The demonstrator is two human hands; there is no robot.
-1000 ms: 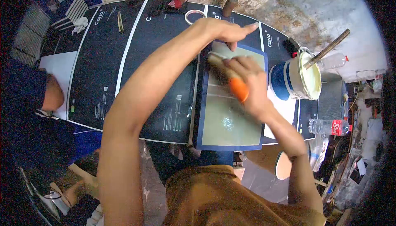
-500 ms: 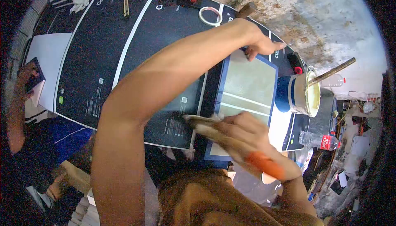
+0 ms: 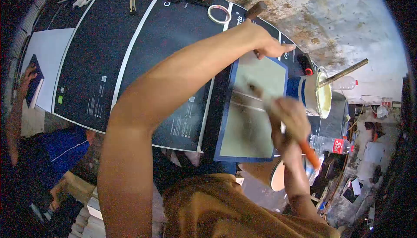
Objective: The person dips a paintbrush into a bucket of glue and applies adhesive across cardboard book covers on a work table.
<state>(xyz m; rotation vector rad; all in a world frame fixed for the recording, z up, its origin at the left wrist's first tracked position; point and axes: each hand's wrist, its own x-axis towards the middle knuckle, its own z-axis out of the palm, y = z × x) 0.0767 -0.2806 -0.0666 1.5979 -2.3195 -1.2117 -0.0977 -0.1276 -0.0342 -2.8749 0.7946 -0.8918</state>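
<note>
My left hand [image 3: 269,44] reaches across to the far edge of a grey-beige panel [image 3: 256,138] with a blue border. Its fingers are partly stretched out, some of them touching that edge. Two pale strips cross the panel's middle. Over the panel's right side, my right hand [image 3: 292,118] is closed around a brush with an orange handle [image 3: 308,153]. The brush head is smeared by motion above the panel, so I cannot tell whether it touches. Just beyond stands a blue and white bucket [image 3: 309,92] of cream-coloured paste, with a stick [image 3: 345,73] in it.
Dark printed sheets [image 3: 97,55] cover the table. A tape roll [image 3: 219,14], a wooden handle [image 3: 256,10] and a cutter knife [image 3: 133,1] lie toward the back. A plastic bottle [image 3: 332,145] lies at right. At left, another person's hand [image 3: 28,75] holds a blue-covered piece [image 3: 35,84].
My right hand has swung the brush from the panel's left edge to the right and away from me. My left hand stays at the far edge. The view has shifted slightly.
</note>
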